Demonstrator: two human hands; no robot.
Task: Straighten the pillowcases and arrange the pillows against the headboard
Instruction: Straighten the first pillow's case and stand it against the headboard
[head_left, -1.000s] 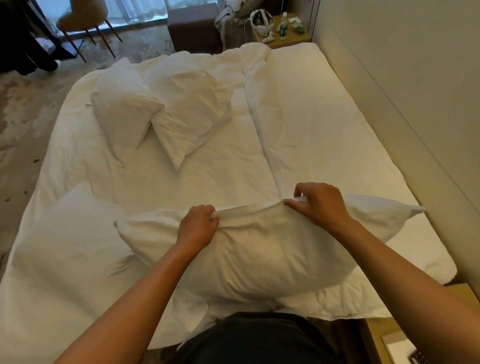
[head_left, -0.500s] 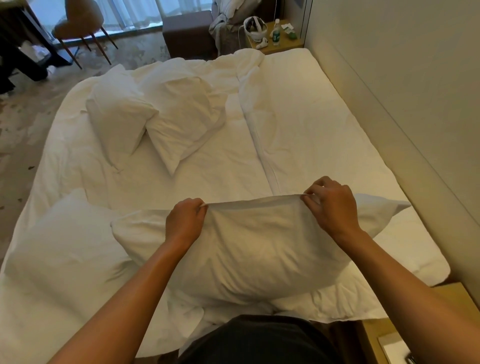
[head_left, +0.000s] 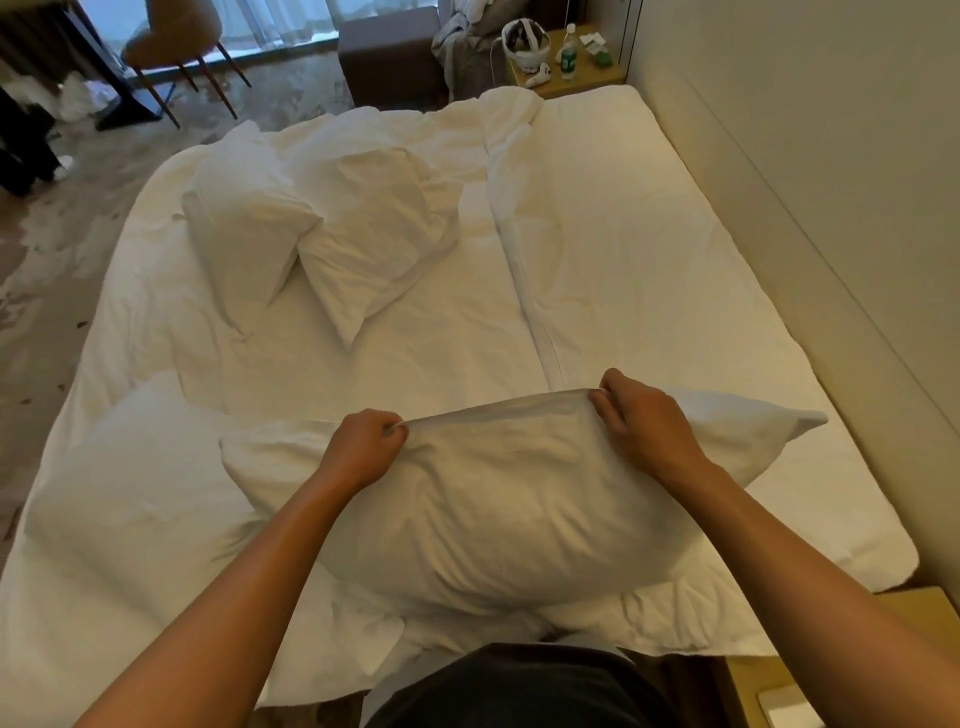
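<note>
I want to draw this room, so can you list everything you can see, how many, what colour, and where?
Soft white fabric pillows: four; one held at the near edge, one near left, two far left.
White bed sheet: one, covering the bed.
Brown wooden-legged chair: one, far left.
Dark brown box-shaped stool: one, beyond the bed.
Tan wooden nightstand: one, far right corner.
Green-labelled plastic bottle: one, on nightstand.
White headset: one, on nightstand.
Left hand, right hand: pinching the held pillow's top edge.
</note>
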